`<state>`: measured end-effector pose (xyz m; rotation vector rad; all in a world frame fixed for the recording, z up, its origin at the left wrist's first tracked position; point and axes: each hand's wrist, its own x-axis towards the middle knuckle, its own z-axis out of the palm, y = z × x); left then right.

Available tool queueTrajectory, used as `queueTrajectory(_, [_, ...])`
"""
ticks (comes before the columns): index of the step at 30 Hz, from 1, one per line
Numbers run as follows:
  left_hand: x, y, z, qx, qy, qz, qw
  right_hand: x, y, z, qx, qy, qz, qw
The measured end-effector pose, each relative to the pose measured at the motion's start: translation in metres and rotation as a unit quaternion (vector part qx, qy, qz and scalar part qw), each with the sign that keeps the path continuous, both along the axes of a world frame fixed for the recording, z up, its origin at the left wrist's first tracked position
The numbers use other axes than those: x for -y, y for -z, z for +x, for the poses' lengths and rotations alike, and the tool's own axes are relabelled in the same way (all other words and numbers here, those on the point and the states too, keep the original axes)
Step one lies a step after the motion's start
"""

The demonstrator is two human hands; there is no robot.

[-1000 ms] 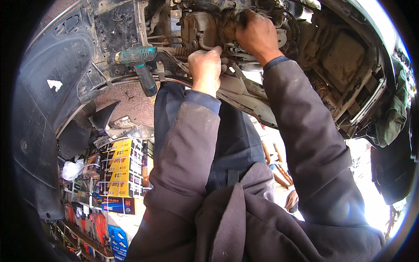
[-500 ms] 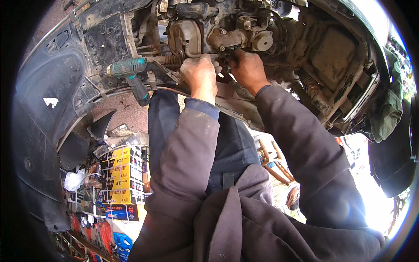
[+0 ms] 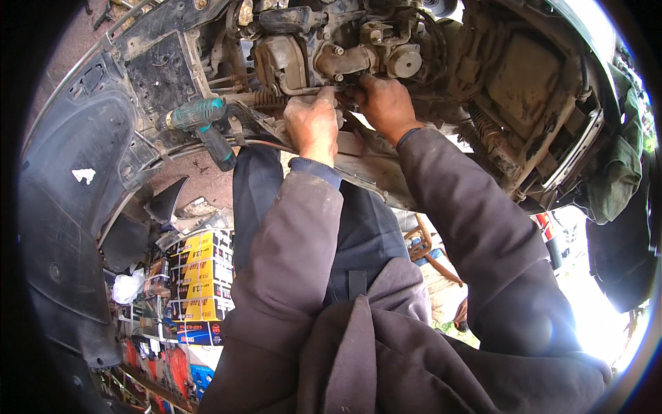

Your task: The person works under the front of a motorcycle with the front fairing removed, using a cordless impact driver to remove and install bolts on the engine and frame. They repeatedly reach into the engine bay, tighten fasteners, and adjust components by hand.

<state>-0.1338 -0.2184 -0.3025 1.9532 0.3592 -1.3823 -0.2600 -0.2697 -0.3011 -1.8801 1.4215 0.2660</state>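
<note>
My left hand (image 3: 312, 124) is closed in front of a dirty vehicle engine (image 3: 279, 58), just under a thin bent metal pipe (image 3: 296, 90). Close by on its right, my right hand (image 3: 387, 105) reaches in below a thick curved metal pipe (image 3: 341, 63) and a round metal housing (image 3: 404, 61), its fingers curled. Both sets of fingertips point toward the same spot between the hands. Whatever they hold there is hidden behind the knuckles and in shadow.
A teal and black cordless drill (image 3: 196, 117) rests on the frame edge left of my hands. Dark plastic body panel (image 3: 76, 193) curves along the left. Yellow and black boxes (image 3: 201, 276) are stacked below. A green cloth (image 3: 617, 179) hangs at the right, beyond a coil spring (image 3: 491, 134).
The whole view has shifted slightly, with the engine now a little farther left. My right hand has turned slightly and shows more of its back. My left hand stays below the thin pipe.
</note>
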Motion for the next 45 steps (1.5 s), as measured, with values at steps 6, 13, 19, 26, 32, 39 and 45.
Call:
queueTrajectory(6, [-0.002,0.006,-0.001,0.028,0.081,-0.015,0.996,-0.007,0.017,-0.010,-0.003,-0.055,-0.024,0.998])
queueTrajectory(13, [0.000,0.002,0.007,-0.025,0.032,0.030,0.999,-0.005,-0.030,0.000,-0.023,-0.118,0.104,0.987])
queueTrajectory(19, [0.006,-0.024,0.019,0.016,0.190,-0.011,0.982,-0.035,-0.143,0.025,0.151,-0.010,0.113,0.982])
queueTrajectory(26, [0.010,0.004,0.030,0.259,0.490,-0.017,0.832,-0.045,-0.176,-0.008,0.217,0.118,0.077,0.966])
queueTrajectory(32, [-0.002,0.006,0.041,0.217,0.464,-0.088,0.855,-0.083,-0.187,-0.012,0.349,0.216,0.033,0.911])
queueTrajectory(39, [-0.011,0.002,0.061,0.246,0.411,-0.208,0.853,-0.178,-0.161,-0.034,0.267,0.302,0.054,0.913])
queueTrajectory(45, [-0.057,-0.043,0.111,0.202,0.382,-0.163,0.887,-0.269,-0.120,-0.093,0.114,0.428,0.126,0.888])
